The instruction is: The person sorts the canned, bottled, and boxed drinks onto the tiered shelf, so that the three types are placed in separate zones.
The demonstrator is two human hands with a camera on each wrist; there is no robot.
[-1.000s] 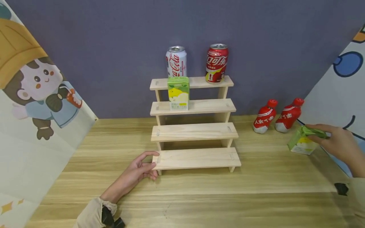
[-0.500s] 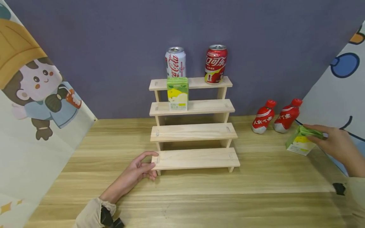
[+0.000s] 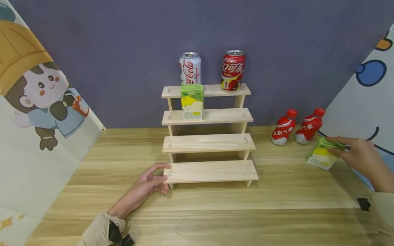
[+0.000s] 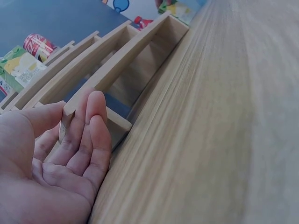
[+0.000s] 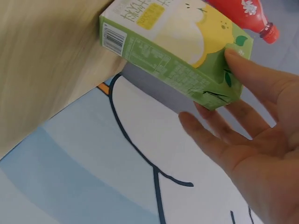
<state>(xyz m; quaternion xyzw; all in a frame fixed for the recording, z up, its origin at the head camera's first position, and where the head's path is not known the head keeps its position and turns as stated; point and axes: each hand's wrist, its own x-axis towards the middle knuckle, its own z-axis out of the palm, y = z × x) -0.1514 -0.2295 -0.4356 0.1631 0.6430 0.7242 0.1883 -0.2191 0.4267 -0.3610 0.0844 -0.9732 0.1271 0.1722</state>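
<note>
In the head view, my left hand (image 3: 150, 182) holds the left end of the lowest step of a four-tier wooden display stand (image 3: 212, 172). The left wrist view shows the thumb on the step's end and fingers (image 4: 96, 135) beneath it. Far to the right, my right hand (image 3: 364, 159) pinches a green and yellow juice box (image 3: 321, 155) by its top. Its thumb (image 5: 254, 70) presses the printed front in the right wrist view, with other fingers behind. The box leans slightly, its bottom close over the wooden table.
A second juice box (image 3: 192, 102) stands on the third tier. Above it, a white Coca-Cola can (image 3: 190, 68) and a red cola can (image 3: 233, 70) are on the top tier. Two red bottles (image 3: 284, 127) stand at the back right. Printed wall panels (image 3: 46, 92) flank the table (image 3: 215, 215).
My right hand has shifted slightly left with the juice box. The left hand stays on the stand's lowest step, and the head view has moved a little.
</note>
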